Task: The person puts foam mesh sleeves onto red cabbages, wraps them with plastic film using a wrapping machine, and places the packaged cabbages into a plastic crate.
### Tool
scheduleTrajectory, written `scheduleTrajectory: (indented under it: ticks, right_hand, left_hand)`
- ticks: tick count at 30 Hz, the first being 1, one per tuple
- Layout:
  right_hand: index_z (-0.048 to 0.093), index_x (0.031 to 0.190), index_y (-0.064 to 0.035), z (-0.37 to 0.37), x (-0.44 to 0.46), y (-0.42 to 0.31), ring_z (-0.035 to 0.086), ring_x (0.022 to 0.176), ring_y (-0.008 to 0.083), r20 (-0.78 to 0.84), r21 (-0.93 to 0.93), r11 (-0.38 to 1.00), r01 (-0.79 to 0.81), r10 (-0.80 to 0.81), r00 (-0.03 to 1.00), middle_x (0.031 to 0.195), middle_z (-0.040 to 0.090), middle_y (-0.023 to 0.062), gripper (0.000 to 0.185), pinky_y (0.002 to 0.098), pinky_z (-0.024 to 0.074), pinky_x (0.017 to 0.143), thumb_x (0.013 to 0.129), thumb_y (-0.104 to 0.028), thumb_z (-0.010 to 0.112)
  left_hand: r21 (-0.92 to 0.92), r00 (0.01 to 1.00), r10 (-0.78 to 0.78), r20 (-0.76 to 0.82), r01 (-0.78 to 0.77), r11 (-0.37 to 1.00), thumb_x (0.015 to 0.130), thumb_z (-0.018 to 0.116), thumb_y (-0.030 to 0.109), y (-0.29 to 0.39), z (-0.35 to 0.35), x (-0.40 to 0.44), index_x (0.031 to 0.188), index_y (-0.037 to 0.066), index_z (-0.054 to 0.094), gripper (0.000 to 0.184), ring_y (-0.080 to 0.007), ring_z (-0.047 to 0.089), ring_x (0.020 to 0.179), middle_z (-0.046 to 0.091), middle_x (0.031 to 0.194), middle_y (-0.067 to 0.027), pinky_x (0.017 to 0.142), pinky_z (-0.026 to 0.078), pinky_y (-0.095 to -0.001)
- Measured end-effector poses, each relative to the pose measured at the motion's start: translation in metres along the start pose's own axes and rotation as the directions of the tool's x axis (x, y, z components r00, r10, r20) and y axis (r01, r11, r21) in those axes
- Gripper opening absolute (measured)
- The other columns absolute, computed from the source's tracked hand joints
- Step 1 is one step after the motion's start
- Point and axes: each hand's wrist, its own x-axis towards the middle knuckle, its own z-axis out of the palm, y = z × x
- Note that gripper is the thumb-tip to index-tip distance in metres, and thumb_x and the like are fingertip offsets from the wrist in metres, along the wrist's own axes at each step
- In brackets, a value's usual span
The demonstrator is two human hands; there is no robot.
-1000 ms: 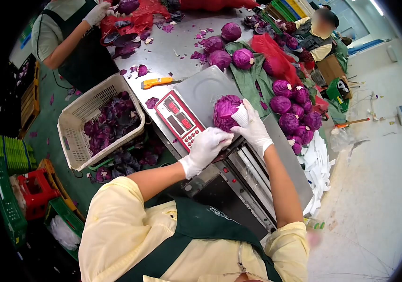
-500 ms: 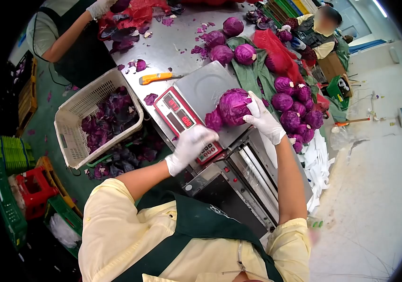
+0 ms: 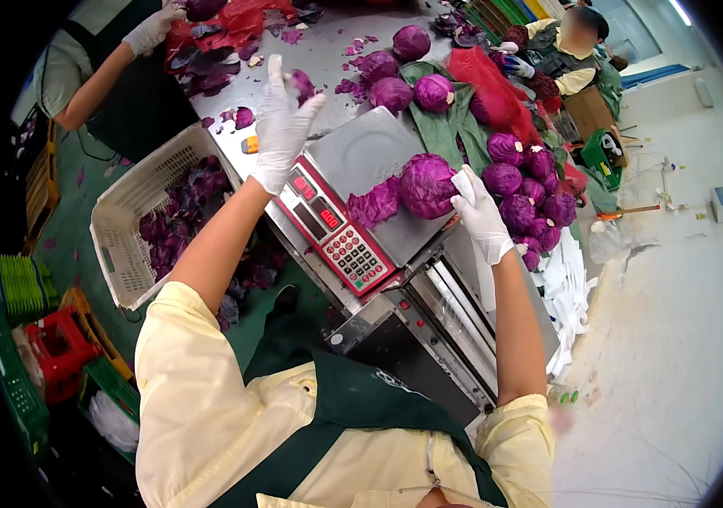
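Note:
My right hand (image 3: pixel 481 222), in a white glove, grips a red cabbage (image 3: pixel 427 186) from its right side, over the steel plate of a digital scale (image 3: pixel 346 229). A loose purple cabbage leaf (image 3: pixel 374 204) lies on the plate left of the cabbage. My gloved left hand (image 3: pixel 283 131) is raised past the scale's far left corner, fingers stretched and thumb apart. A small purple leaf piece (image 3: pixel 302 86) shows beside its fingers; whether they touch is unclear. Below that hand, the orange cutter knife (image 3: pixel 250 145) is mostly hidden.
A cream crate (image 3: pixel 116 254) of purple leaves stands left of the table (image 3: pixel 336 51). Several red cabbages (image 3: pixel 536 195) are piled at right, near green and red net bags (image 3: pixel 488 89). A wrapping machine (image 3: pixel 437 330) sits closest. A co-worker's gloved hand (image 3: pixel 151 32) is at upper left.
My left hand has swung from the scale's keypad up and away to the far left, its fingers opening out. The leaf beside the cabbage now lies spread flatter on the plate.

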Motion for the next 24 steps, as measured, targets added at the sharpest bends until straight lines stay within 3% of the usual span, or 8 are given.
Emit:
scheduleTrajectory:
  ticks: [1, 4, 6, 9, 11, 17, 21, 24]
  right_hand:
    - [0.03, 0.146, -0.0063, -0.001, -0.001, -0.004, 0.049, 0.125, 0.0288, 0.023, 0.103, 0.994, -0.024, 0.022, 0.999, 0.137, 0.048, 0.0182, 0.07, 0.033, 0.035, 0.106, 0.083, -0.01, 0.061]
    - [0.032, 0.145, -0.0035, -0.003, -0.001, -0.008, 0.047, 0.127, 0.0245, 0.057, 0.239, 0.97, -0.041, 0.028, 0.998, 0.139, 0.047, 0.0162, 0.068, 0.0307, 0.035, 0.106, 0.084, -0.008, 0.061]
    - [0.032, 0.144, -0.0024, -0.002, -0.001, -0.008, 0.046, 0.128, 0.0248, 0.034, 0.126, 0.991, 0.034, -0.039, 0.999, 0.14, 0.046, 0.0168, 0.068, 0.031, 0.0348, 0.106, 0.084, -0.011, 0.062]
    - [0.032, 0.144, -0.0026, 0.01, 0.005, 0.016, 0.047, 0.127, 0.0268, -0.005, 0.199, 0.98, 0.028, -0.028, 1.0, 0.14, 0.046, 0.0188, 0.069, 0.0319, 0.0353, 0.106, 0.084, -0.015, 0.063]
    - [0.03, 0.145, -0.0038, 0.004, -0.005, -0.004, 0.049, 0.126, 0.0295, 0.001, 0.012, 0.999, -0.043, 0.043, 0.999, 0.139, 0.047, 0.0209, 0.073, 0.0328, 0.036, 0.105, 0.082, -0.018, 0.064]
    - [0.032, 0.145, -0.0058, 0.013, -0.001, -0.002, 0.05, 0.123, 0.0306, -0.001, 0.097, 0.993, 0.07, -0.07, 0.998, 0.134, 0.051, 0.0191, 0.075, 0.0325, 0.0375, 0.103, 0.079, -0.012, 0.066]
    - [0.036, 0.144, -0.008, 0.009, -0.001, -0.015, 0.051, 0.122, 0.0271, 0.017, 0.058, 0.998, 0.039, -0.04, 0.999, 0.133, 0.052, 0.0162, 0.072, 0.0313, 0.0379, 0.102, 0.078, -0.012, 0.067]
    - [0.038, 0.142, -0.0091, 0.006, -0.003, -0.018, 0.053, 0.119, 0.0248, 0.077, 0.138, 0.986, -0.094, 0.084, 0.994, 0.131, 0.054, 0.0154, 0.069, 0.0308, 0.0391, 0.101, 0.079, -0.014, 0.067]
  left_hand:
    - [0.365, 0.967, 0.24, -0.082, -0.195, 0.91, 0.076, 0.076, 0.016, -0.003, 0.009, 0.002, 0.136, -0.001, 0.04, 0.072, -0.0267, 0.055, 0.094, 0.057, 0.106, -0.0131, 0.086, 0.045, -0.0396]
    - [0.112, 0.88, 0.434, 0.192, -0.459, 0.881, 0.07, 0.076, 0.023, 0.035, 0.028, -0.019, 0.129, 0.003, 0.046, 0.069, -0.0363, 0.051, 0.108, 0.053, 0.112, -0.0173, 0.094, 0.041, -0.0444]
    - [0.005, 0.803, 0.34, 0.489, -0.393, 0.92, 0.071, 0.076, 0.031, 0.068, 0.04, -0.054, 0.123, 0.009, 0.053, 0.061, -0.0372, 0.047, 0.118, 0.051, 0.124, -0.0188, 0.1, 0.039, -0.0449]
    - [-0.018, 0.734, 0.323, 0.598, -0.39, 0.92, 0.072, 0.075, 0.03, 0.079, 0.071, -0.1, 0.126, 0.014, 0.054, 0.061, -0.0372, 0.04, 0.129, 0.048, 0.133, -0.015, 0.105, 0.035, -0.0462]
    - [-0.019, 0.677, 0.417, 0.606, -0.512, 0.859, 0.072, 0.075, 0.025, 0.078, 0.082, -0.114, 0.13, 0.018, 0.053, 0.062, -0.0315, 0.044, 0.127, 0.052, 0.13, -0.0106, 0.101, 0.039, -0.0431]
    - [-0.203, 0.671, 0.477, 0.567, -0.448, 0.871, 0.069, 0.075, 0.021, 0.066, 0.088, -0.119, 0.106, 0.013, 0.058, 0.042, -0.029, 0.054, 0.1, 0.059, 0.106, -0.0074, 0.085, 0.043, -0.0447]
    - [-0.076, 0.748, 0.459, 0.479, -0.486, 0.871, 0.069, 0.075, 0.033, 0.082, 0.083, -0.12, 0.103, 0.015, 0.06, 0.041, -0.0272, 0.055, 0.088, 0.056, 0.093, -0.0087, 0.076, 0.043, -0.0413]
    - [0.088, 0.697, 0.316, 0.644, -0.477, 0.874, 0.073, 0.073, 0.037, 0.093, 0.086, -0.112, 0.097, 0.015, 0.063, 0.034, -0.0281, 0.056, 0.084, 0.056, 0.088, -0.0092, 0.072, 0.045, -0.0423]
